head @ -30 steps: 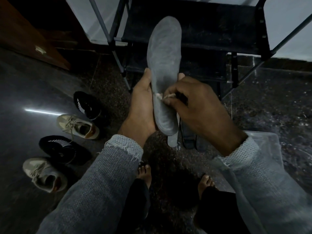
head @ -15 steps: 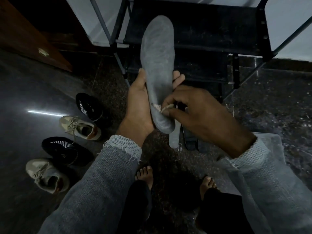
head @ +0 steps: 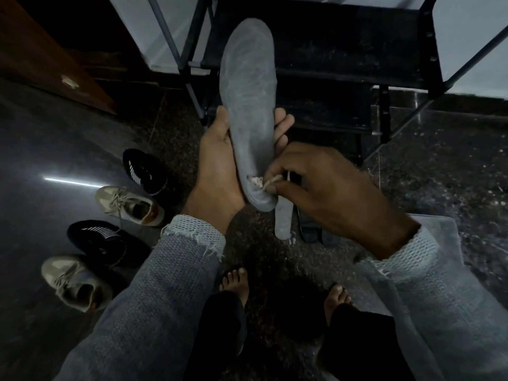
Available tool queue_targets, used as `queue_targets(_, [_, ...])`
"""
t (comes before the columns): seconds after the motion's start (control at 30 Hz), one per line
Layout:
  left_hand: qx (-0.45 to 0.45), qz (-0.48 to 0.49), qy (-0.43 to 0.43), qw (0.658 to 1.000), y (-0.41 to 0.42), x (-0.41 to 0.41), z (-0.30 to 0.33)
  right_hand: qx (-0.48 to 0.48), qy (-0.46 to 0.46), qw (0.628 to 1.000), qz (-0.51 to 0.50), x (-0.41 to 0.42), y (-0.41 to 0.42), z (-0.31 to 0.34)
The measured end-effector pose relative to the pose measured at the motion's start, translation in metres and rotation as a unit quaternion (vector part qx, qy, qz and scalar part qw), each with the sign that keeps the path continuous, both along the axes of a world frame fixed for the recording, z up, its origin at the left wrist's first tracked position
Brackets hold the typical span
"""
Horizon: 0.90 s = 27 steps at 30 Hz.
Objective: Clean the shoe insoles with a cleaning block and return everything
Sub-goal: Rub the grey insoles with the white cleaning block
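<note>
Grey insole [head: 248, 105] stands upright in the left hand [head: 220, 160], thumb on one edge and fingers [head: 283, 123] curled round the other. Right hand [head: 324, 188] pinches a pale block [head: 261, 182] between thumb and forefinger against the insole's heel. More insoles [head: 283, 221] lie on the floor [head: 439, 174] beneath; four shoes [head: 129, 204] sit left.

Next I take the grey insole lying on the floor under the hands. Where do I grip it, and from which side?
Take the floor insole at its near rounded end, coming from above on the side near the feet. That end lies bare; the far end is hidden behind the held insole and right hand, and dark insoles lie close on its right.
</note>
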<state>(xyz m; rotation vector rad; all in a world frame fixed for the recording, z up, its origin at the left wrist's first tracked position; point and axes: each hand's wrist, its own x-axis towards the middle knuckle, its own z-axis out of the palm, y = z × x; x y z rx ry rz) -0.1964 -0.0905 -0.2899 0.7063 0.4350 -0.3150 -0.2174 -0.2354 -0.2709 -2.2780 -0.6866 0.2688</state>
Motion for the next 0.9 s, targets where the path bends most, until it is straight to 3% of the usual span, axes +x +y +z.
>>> queue_targets(0.2, [-0.039, -0.027, 0.01, 0.999, -0.007, -0.005, 0.005, 0.044, -0.072, 0.985, -0.151, 0.004, 0.007, -0.009])
queue_targets(0.4, [0.005, -0.009, 0.002, 1.0, 0.001, 0.005, -0.006, 0.022, 0.014, 0.998, -0.049, -0.005, 0.002, -0.005])
queue_targets(0.7, [-0.005, -0.048, -0.026, 0.998, 0.002, 0.0, 0.003, 0.136, 0.13, 0.97, -0.153, -0.006, 0.005, -0.016])
queue_targets(0.9, [-0.011, -0.071, -0.022, 0.997, -0.005, -0.002, 0.006, 0.176, 0.074, 0.957, -0.22, 0.002, 0.009, -0.017])
